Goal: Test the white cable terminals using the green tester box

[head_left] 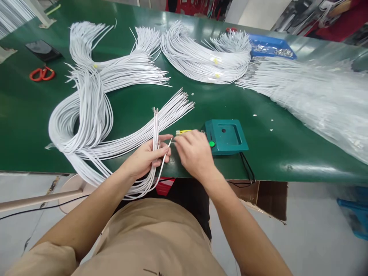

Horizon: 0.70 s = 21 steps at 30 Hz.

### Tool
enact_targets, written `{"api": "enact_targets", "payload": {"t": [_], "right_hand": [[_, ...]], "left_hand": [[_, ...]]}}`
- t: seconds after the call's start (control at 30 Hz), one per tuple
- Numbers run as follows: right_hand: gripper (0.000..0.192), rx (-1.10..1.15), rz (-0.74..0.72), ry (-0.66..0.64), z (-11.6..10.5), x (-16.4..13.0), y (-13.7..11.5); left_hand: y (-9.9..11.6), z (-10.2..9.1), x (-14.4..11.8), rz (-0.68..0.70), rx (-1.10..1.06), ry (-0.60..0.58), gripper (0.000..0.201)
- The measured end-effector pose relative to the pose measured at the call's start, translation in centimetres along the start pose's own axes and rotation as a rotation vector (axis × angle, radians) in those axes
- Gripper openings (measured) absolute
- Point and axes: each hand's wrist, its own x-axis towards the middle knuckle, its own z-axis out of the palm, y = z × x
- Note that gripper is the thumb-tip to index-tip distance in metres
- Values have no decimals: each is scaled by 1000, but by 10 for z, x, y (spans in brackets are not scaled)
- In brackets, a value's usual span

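Observation:
My left hand (146,158) is closed around several white cables (155,128), their ends pointing up past the fingers. Between its thumb and forefinger one cable end (169,143) sticks out toward the right. My right hand (194,153) is beside that tip, fingers pinched together; whatever lies in the pinch is too small to make out. Just behind the right fingers a yellow tool or part (183,132) shows, partly covered. A teal device (227,137) with a green button (212,144) stands right of my right hand.
Large bundles of white cable (83,111) lie left and at the back (201,61). Cables in clear plastic (319,96) cover the right. A blue tray (273,46) holds small metal parts. Red-handled scissors (42,73) and a phone (43,50) lie left. A person's red sleeve (349,21) is behind.

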Motion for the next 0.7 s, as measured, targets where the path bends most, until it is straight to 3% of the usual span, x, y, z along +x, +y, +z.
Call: {"api": "enact_targets", "payload": {"t": [0.13, 0.23, 0.3, 0.7], "right_hand": [[19, -87, 115, -88, -15, 19, 32], [11, -84, 79, -244, -17, 27, 45], [8, -55, 63, -280, -17, 28, 49], [20, -19, 111, -176, -12, 27, 49]], "left_hand": [[-2, 5, 17, 94, 175, 85, 49], [-2, 8, 27, 127, 294, 113, 48], [-1, 9, 31, 140, 360, 123, 47], [-6, 11, 44, 147, 556, 229, 40]]}}
